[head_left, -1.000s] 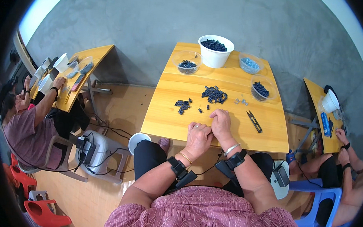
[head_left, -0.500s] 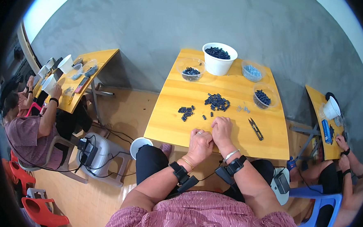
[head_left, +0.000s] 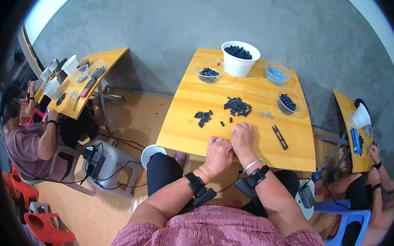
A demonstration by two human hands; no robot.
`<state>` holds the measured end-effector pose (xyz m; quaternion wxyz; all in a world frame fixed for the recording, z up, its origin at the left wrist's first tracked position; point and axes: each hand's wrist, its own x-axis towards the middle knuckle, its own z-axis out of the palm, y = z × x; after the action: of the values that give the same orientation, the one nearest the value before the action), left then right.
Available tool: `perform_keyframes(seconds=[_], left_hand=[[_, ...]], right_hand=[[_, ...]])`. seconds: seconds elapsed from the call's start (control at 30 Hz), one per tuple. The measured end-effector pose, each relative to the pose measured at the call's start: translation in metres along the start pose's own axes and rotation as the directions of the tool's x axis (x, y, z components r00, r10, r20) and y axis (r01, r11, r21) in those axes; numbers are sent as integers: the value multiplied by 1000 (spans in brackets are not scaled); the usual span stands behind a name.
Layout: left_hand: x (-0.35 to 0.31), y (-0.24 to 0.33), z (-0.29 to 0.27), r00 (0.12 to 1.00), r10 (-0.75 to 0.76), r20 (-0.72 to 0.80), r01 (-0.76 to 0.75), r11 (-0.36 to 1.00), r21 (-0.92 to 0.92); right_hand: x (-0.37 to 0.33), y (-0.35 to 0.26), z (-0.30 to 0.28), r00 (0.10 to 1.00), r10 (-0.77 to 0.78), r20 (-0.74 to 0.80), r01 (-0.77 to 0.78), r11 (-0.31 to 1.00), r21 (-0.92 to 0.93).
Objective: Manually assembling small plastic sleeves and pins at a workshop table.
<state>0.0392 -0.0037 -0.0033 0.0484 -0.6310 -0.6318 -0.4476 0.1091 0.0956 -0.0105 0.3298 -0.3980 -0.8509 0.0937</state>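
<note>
At the table's near edge my left hand [head_left: 219, 152] and my right hand [head_left: 243, 136] meet, fingers curled inward. Anything between their fingertips is hidden by the backs of the hands. Just beyond them lie two loose small black plastic pieces. A larger pile of black pieces [head_left: 237, 106] sits farther off, and a smaller group [head_left: 203, 118] lies to the left. To the right are a few tiny silvery parts [head_left: 266, 115] and black thread snips [head_left: 279, 137].
A white bucket [head_left: 239, 69] of black pieces stands at the back of the yellow table [head_left: 183, 138]. Around it are clear bowls [head_left: 208, 77] of black pieces and a bowl of silvery parts [head_left: 276, 75]. People sit at side tables; a white bin [head_left: 151, 152] stands by my left leg.
My hands stay together at the near edge, with a small shift in the fingers. The view has tilted slightly. At the left table, a co-worker's raised hand has come down.
</note>
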Motion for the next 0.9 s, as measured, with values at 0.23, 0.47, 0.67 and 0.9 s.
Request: perform_keyframes(seconds=[0.23,0.47,0.67,0.9], left_hand=[[-3,6,-4,1000,-18,-12,17,1000,-10],[8,-3,-22,849,-482,216,512,649,-563],[21,25,-49,744,-564,357,501,119,-857],[19,44,-51,759,-492,427,485,-11,-874]], right_hand=[[-3,3,1,1000,3,-28,-2,999,40],[-14,11,-26,985,172,-27,-93,649,755],[-34,-44,-92,981,-189,-37,177,814,553],[-31,-43,-104,949,-288,-128,315,836,449]])
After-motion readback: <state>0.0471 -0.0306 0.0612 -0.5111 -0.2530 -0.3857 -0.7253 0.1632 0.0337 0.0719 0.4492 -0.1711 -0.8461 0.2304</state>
